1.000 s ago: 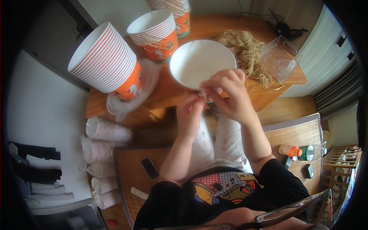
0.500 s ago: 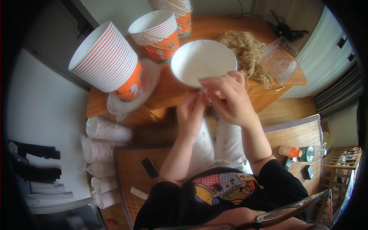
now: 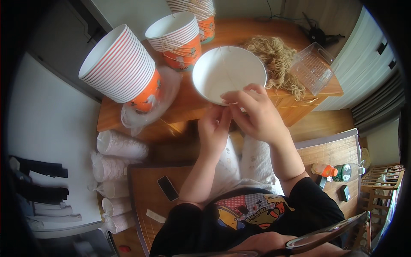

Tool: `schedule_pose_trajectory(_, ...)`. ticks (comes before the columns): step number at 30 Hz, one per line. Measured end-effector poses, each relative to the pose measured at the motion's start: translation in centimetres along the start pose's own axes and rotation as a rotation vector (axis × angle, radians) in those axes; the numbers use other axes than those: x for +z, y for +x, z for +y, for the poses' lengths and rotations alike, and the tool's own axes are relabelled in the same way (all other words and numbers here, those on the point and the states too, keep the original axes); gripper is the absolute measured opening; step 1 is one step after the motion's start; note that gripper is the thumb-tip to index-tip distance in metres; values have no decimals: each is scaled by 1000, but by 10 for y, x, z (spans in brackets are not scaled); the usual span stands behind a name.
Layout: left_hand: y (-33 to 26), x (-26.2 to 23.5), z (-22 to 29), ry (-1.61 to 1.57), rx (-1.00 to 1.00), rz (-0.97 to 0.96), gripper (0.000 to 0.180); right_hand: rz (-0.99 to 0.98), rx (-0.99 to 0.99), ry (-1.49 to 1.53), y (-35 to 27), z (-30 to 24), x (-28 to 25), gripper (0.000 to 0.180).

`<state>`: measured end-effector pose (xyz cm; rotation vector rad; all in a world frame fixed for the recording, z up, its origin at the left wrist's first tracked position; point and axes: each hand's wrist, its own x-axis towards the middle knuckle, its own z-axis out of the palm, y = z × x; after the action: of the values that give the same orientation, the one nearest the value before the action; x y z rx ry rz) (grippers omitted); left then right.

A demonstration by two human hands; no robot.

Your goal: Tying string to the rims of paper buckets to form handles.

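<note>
Our left hand (image 3: pixel 214 128) and right hand (image 3: pixel 257 113) are close together at the near edge of a white paper bowl (image 3: pixel 227 73). Our fingers pinch its rim. The bowl sits on a brown wooden table (image 3: pixel 239 34). A pile of tan string (image 3: pixel 276 58) lies just to its right, beside a clear plastic box (image 3: pixel 314 68). Tall stacks of striped orange bowls (image 3: pixel 124 68) stand to the left.
</note>
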<state>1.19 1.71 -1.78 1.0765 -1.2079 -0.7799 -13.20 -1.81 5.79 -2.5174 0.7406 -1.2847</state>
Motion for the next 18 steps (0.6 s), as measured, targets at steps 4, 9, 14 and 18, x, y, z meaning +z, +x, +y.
schedule_pose_trajectory(4, -7, 1, 7, 60, 107, 74, 11, 119, -101, -46, -6, 2, 1, 30)
schedule_pose_trajectory(9, -10, -8, 9, -193, 128, 9, 16, 206, -273, 44, -26, 0, 6, 38)
schedule_pose_trajectory(14, -4, -3, 25, -434, -167, -5, 20, 189, -161, 208, -46, -1, 21, 36)
schedule_pose_trajectory(18, 0, -21, 15, -564, -313, -91, 10, 238, -117, 224, -49, 4, 23, 34)
